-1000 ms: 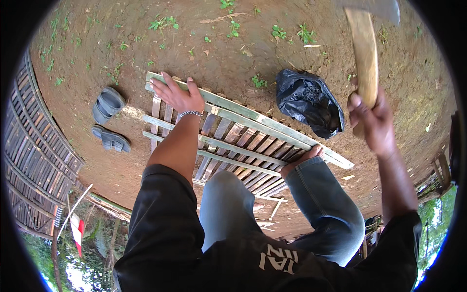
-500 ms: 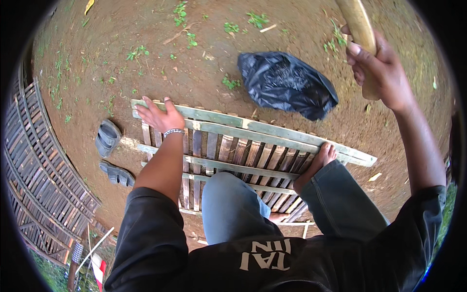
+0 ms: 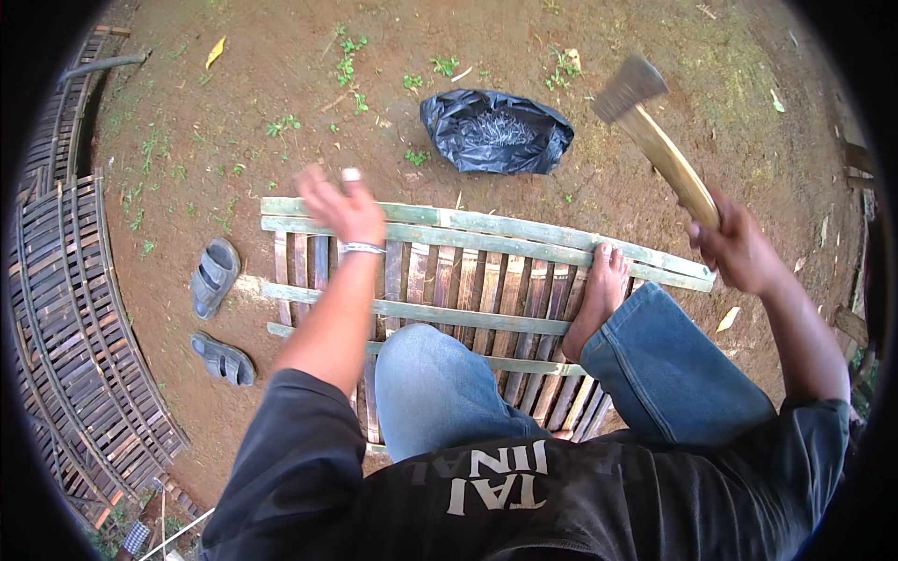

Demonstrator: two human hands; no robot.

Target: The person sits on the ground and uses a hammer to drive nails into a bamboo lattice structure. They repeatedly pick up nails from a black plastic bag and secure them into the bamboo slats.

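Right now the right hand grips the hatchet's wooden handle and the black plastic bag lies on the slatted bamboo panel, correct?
No: the head view shows the black plastic bag on the dirt, off the slatted bamboo panel. The right hand does grip the hatchet's wooden handle.

From where I stand: a strip of dirt (image 3: pixel 398 178) runs between the black bag (image 3: pixel 496 131) and the slatted panel (image 3: pixel 514 245), room for a hand to pass sideways. From above, the far strips lie open between left hand (image 3: pixel 344 215) and bare foot (image 3: pixel 601 294); the foot blocks their right part, bent knee (image 3: pixel 430 374) the nearer slats. Hatchet (image 3: pixel 669 159) in right hand (image 3: pixel 737 245) slants across the way right of the bag. Sandals (image 3: pixel 215 279) obstruct the left side, dirt between them and the panel.
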